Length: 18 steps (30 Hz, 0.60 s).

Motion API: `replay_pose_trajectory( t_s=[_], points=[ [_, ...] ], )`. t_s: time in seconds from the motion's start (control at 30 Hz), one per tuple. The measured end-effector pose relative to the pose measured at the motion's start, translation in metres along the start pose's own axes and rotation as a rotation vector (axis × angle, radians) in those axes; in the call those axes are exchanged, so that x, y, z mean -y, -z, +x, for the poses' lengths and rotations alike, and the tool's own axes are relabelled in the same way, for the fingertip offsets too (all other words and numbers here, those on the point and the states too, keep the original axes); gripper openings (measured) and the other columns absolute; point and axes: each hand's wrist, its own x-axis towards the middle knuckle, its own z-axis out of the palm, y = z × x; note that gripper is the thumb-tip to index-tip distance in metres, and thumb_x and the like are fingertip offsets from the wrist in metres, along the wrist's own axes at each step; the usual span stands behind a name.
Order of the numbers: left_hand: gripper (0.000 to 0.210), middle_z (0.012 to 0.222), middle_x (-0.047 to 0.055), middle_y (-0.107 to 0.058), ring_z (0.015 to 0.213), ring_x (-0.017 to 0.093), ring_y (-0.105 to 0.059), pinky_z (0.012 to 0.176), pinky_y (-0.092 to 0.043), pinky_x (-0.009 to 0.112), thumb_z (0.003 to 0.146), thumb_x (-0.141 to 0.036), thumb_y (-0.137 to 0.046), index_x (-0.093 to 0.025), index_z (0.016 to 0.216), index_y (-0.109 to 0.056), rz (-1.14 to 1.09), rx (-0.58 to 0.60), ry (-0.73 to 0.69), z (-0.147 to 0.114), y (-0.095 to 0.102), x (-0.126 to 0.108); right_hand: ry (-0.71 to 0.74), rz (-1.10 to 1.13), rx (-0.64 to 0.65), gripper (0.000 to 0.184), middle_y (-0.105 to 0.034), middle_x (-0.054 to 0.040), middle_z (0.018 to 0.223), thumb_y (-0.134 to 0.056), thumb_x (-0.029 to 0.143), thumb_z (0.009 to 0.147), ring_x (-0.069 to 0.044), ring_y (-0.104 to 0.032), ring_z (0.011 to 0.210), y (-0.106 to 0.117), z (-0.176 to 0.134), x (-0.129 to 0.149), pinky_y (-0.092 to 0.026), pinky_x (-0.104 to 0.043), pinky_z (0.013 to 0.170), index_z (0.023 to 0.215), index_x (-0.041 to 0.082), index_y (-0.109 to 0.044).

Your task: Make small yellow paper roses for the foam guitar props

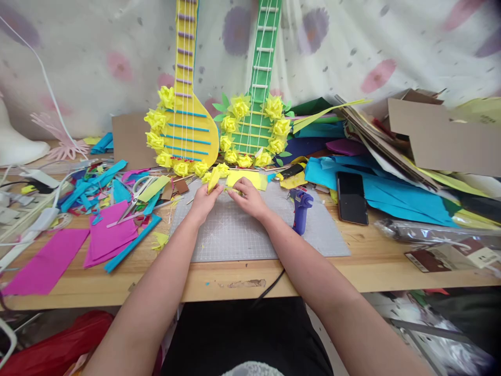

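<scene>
Above the grey cutting mat (235, 240), my left hand (204, 202) is closed on a folded piece of yellow paper (213, 179). My right hand (249, 198) faces it, fingers pinched at a thin yellow bit between the two hands; its exact shape is too small to make out. Just beyond the hands lies a flat yellow sheet (254, 180). Behind it stand a yellow paper guitar (191, 130) and a green one (250, 128), both edged with yellow paper flowers. A blue glue gun (300, 209) rests on the mat, right of my right hand.
Pink paper sheets (50, 258), scissors (135, 198) and blue scraps crowd the left side of the wooden table (219, 282). A black phone (352, 198), blue paper (395, 188) and stacked cardboard (438, 136) lie on the right. A black cord hangs over the front edge.
</scene>
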Motion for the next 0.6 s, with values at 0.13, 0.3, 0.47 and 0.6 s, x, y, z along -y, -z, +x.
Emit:
replay_pose_trajectory(
  t_s=[0.13, 0.3, 0.47, 0.6],
  points=[
    [0.031, 0.046, -0.010, -0.024, 0.037, 0.001, -0.019, 0.038, -0.009, 0.017, 0.060, -0.034, -0.071, -0.016, 0.068, -0.047, -0.001, 0.112, 0.058, -0.003, 0.000, -0.005, -0.125, 0.227, -0.017, 0.031, -0.040, 0.0006, 0.069, -0.045, 0.042, 0.078, -0.012, -0.043, 0.071, 0.002, 0.003, -0.001, -0.036, -0.028, 0.072, 0.058, 0.019, -0.045],
    [0.035, 0.049, -0.010, -0.024, 0.037, 0.000, -0.021, 0.035, -0.009, 0.014, 0.057, -0.030, -0.073, -0.016, 0.068, -0.044, -0.124, 0.177, 0.098, -0.006, 0.000, -0.010, -0.311, 0.539, -0.091, 0.031, -0.041, 0.0024, 0.064, -0.048, 0.043, 0.074, -0.011, -0.045, 0.068, 0.000, 0.007, -0.003, -0.037, -0.025, 0.070, 0.056, 0.019, -0.043],
    [0.039, 0.050, -0.010, -0.023, 0.037, 0.000, -0.020, 0.033, -0.010, 0.012, 0.057, -0.029, -0.073, -0.017, 0.064, -0.037, -0.228, 0.206, 0.114, -0.005, 0.001, -0.012, -0.624, 0.841, -0.160, 0.027, -0.048, 0.0016, 0.064, -0.050, 0.046, 0.069, -0.012, -0.048, 0.062, -0.004, 0.012, -0.013, -0.042, -0.026, 0.060, 0.065, 0.019, -0.048],
    [0.039, 0.050, -0.010, -0.022, 0.037, -0.001, -0.019, 0.032, -0.010, 0.011, 0.060, -0.027, -0.071, -0.017, 0.062, -0.034, -0.300, 0.230, 0.157, -0.007, -0.003, -0.012, -0.654, 0.810, -0.079, 0.025, -0.052, 0.0010, 0.067, -0.051, 0.044, 0.071, -0.012, -0.051, 0.061, -0.005, 0.012, -0.012, -0.045, -0.028, 0.057, 0.071, 0.019, -0.048]
  ],
)
